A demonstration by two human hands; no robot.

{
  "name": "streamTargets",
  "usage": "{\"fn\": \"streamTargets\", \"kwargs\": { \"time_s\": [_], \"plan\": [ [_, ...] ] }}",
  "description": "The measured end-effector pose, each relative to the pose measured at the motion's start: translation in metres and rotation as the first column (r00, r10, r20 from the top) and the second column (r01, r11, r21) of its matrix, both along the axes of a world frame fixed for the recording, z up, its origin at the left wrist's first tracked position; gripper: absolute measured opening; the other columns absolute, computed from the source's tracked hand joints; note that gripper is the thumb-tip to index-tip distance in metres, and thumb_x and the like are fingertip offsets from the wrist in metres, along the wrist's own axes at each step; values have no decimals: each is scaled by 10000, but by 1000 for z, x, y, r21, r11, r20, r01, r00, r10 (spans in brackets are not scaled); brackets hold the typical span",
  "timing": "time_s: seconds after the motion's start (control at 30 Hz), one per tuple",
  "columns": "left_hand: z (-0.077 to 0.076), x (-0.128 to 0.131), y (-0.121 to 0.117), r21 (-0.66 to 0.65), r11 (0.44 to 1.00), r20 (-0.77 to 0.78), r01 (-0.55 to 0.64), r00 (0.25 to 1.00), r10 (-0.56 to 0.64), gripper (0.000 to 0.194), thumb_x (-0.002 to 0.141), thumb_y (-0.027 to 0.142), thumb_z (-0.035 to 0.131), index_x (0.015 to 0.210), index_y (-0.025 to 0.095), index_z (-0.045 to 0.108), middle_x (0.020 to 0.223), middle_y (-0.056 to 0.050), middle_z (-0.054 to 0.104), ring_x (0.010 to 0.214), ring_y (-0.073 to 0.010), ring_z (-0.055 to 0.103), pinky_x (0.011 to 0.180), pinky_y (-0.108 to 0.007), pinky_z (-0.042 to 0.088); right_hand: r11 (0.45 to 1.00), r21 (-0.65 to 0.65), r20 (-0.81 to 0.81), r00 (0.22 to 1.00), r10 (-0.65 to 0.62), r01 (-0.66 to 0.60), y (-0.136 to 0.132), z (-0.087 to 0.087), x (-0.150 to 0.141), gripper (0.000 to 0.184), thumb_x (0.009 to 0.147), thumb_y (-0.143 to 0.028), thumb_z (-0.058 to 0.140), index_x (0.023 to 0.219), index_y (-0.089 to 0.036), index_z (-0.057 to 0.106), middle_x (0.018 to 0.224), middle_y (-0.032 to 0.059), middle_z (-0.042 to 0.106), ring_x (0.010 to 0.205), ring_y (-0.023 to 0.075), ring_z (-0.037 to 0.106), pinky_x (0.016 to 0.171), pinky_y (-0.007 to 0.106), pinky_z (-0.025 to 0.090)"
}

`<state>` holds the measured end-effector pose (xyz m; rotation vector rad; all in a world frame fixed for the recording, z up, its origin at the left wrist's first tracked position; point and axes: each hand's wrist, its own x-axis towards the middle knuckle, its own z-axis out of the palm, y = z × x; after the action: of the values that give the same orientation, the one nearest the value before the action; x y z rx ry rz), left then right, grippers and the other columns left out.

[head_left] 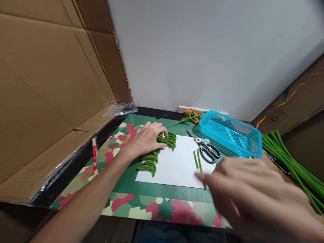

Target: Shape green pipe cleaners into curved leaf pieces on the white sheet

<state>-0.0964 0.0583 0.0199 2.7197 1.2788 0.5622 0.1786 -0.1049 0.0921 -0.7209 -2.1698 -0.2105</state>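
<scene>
My left hand [151, 136] rests on the left part of a white sheet of paper [179, 163]. Its fingers and thumb curl around several bent green pipe cleaner pieces [170, 140], partly hiding them. More curved green pieces [149, 164] lie in a row just below that hand, along the paper's left edge. Smeared by motion, my right hand [253, 192] hangs at the lower right, and its grip is unclear. Near its fingertips, short straight green pipe cleaner pieces [196, 159] lie on the paper. Scissors [202, 145] with black and grey handles lie at the sheet's upper right, blades parted.
A blue perforated basket [229, 133] stands behind the scissors. Orange flowers [192, 115] on a green stem lie at the back. Long green pipe cleaners [295, 165] are bunched at far right. Wrapped chopsticks [95, 157] lie left. Cardboard [50, 67] and a white wall [202, 50] border the table.
</scene>
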Motion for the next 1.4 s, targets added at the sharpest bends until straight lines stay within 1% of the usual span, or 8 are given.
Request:
{"fn": "streamTargets", "kwargs": {
  "time_s": [0.17, 0.33, 0.5, 0.63, 0.77, 1.1, 1.27, 1.4],
  "plan": [
    [0, -12, 6, 80, 995, 123, -61, 991, 51, 134, 924, 328, 725, 934, 205, 673, 885, 1, 661, 825, -194, 601, 824, -335, 332, 940, 327, -17, 995, -99, 99, 68, -36, 39, 357, 886, 26, 668, 1212, -114, 704, 604, -43, 605, 503, 107, 564, 543, 265, 449],
    [-2, -11, 5, 229, 944, 261, -238, 949, 176, 140, 996, 184, 554, 1019, 196, 691, 850, 1, 645, 774, -176, 602, 821, -330, 354, 905, 394, -39, 987, -157, 160, 94, -93, 67, 386, 880, 36, 672, 1243, -95, 694, 630, -18, 645, 500, 119, 584, 553, 280, 464],
    [-1, -11, 3, 284, 902, 360, -325, 908, 214, 192, 992, 153, 547, 1115, 184, 691, 903, -12, 643, 812, -173, 612, 836, -320, 384, 936, 321, -40, 990, -136, 141, 98, -124, 69, 381, 896, 34, 652, 1253, -99, 681, 655, -3, 669, 502, 123, 588, 556, 282, 472],
    [0, -9, 2, 323, 882, 405, -342, 893, 198, 183, 993, 156, 562, 1114, 191, 694, 925, -10, 645, 780, -159, 600, 828, -315, 397, 967, 175, -178, 972, -156, 188, 95, -133, 64, 310, 928, 9, 624, 1184, -150, 697, 626, -27, 632, 475, 106, 557, 519, 258, 433],
    [0, 0, -7, 379, 897, 374, -227, 924, 76, 167, 1008, 146, 548, 1077, 191, 693, 939, -19, 665, 820, -162, 630, 838, -319, 410, 987, -20, -169, 972, -163, 162, 97, -140, 58, 211, 969, -67, 584, 1129, -154, 692, 603, -36, 595, 448, 99, 514, 492, 256, 386],
    [1, 18, -5, 435, 896, 261, 88, 940, -220, 171, 985, 196, 574, 1088, 229, 707, 998, -34, 718, 888, -212, 667, 823, -359, 443, 957, 13, -223, 934, -279, 289, 127, -140, 55, 213, 920, -118, 520, 992, -184, 710, 525, -42, 590, 417, 118, 514, 483, 255, 352],
    [-19, 45, -25, 346, 921, 232, 180, 934, -270, 215, 968, 257, 602, 1145, 273, 722, 1090, -29, 741, 987, -230, 701, 869, -342, 511, 943, 21, -219, 921, -321, 333, 133, -143, 59, 205, 929, -126, 515, 998, -176, 702, 498, -56, 546, 417, 114, 521, 493, 244, 362],
    [-42, 77, -52, 96, 985, 174, 144, 972, -159, 355, 1008, 233, 508, 1329, 253, 655, 1198, -74, 724, 1005, -220, 735, 818, -308, 577, 947, 36, -199, 931, -305, 318, 127, -140, 59, 177, 945, -155, 521, 968, -184, 694, 506, -55, 546, 425, 114, 511, 514, 246, 369]
  ]
}}
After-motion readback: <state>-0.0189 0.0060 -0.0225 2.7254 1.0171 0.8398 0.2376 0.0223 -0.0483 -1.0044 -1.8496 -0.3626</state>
